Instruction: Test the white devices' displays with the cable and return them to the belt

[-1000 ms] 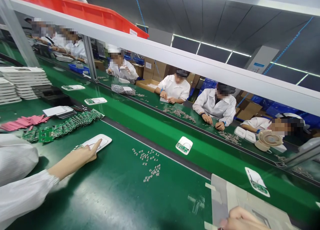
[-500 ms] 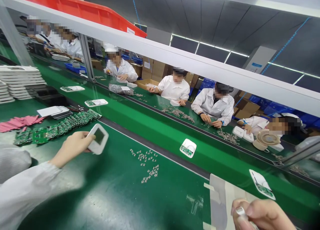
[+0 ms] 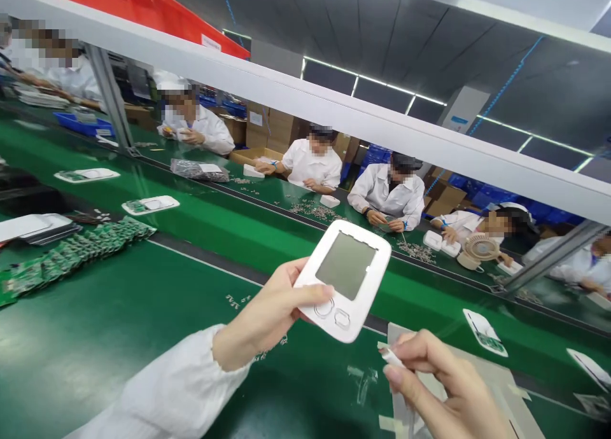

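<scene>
My left hand (image 3: 267,312) holds up a white device casing (image 3: 346,280) with a grey screen window and two round buttons, face toward me, above the green bench. My right hand (image 3: 439,388) is at the lower right, its fingers pinched on a small white piece (image 3: 390,356) just below and right of the casing. Small metal parts (image 3: 236,299) lie scattered on the mat under my left hand.
A row of green circuit boards (image 3: 71,251) lies at the left. White casings (image 3: 150,205) (image 3: 484,332) ride the green conveyor belt (image 3: 267,235). Several people in white coats sit along the far side. A small fan (image 3: 477,251) stands there. An overhead shelf beam (image 3: 334,118) crosses the view.
My left hand picked the white casing off the mat at the left and carried it up and right toward the centre. My right hand rose into view, pinching a small white piece.
</scene>
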The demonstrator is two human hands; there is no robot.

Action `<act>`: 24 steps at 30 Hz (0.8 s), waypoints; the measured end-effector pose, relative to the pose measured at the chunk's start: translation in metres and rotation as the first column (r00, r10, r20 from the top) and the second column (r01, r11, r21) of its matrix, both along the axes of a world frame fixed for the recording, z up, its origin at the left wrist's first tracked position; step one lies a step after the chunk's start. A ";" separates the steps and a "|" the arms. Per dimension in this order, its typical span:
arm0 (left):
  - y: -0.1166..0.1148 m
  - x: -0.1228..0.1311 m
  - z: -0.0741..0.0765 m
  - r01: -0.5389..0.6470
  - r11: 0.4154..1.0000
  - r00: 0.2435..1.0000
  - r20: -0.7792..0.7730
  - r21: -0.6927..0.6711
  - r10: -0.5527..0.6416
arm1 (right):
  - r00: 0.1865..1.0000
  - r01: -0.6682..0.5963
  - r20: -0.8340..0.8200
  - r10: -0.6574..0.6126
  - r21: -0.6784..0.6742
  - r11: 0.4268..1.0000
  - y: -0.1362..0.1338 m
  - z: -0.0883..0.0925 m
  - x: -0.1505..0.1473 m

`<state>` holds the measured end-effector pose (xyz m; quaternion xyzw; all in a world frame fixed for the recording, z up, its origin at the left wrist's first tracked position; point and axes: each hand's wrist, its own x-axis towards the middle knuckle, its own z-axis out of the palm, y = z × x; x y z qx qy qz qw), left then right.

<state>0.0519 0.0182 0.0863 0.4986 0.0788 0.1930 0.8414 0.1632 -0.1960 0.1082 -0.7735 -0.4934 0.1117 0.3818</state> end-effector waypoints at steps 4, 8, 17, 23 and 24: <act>-0.008 0.004 -0.009 0.065 0.996 0.998 -0.017 -0.057 -0.066 | 0.996 -0.086 0.021 0.086 0.024 0.996 0.009 -0.004 0.003; 0.001 0.007 -0.018 0.087 0.991 0.994 -0.050 -0.102 -0.092 | 0.996 -0.077 -0.054 0.076 -0.010 0.997 0.018 -0.004 -0.001; 0.007 0.005 -0.018 0.156 0.986 0.988 -0.001 -0.062 -0.156 | 0.984 -0.012 -0.179 0.002 -0.059 0.998 0.021 -0.005 0.003; 0.007 0.005 -0.017 0.162 0.986 0.987 0.000 -0.029 -0.162 | 0.976 0.025 -0.215 -0.038 -0.064 0.998 0.019 -0.002 0.001; 0.007 0.004 -0.017 0.161 0.987 0.987 0.000 -0.024 -0.161 | 0.975 0.039 -0.217 -0.056 -0.081 0.996 0.019 -0.002 0.000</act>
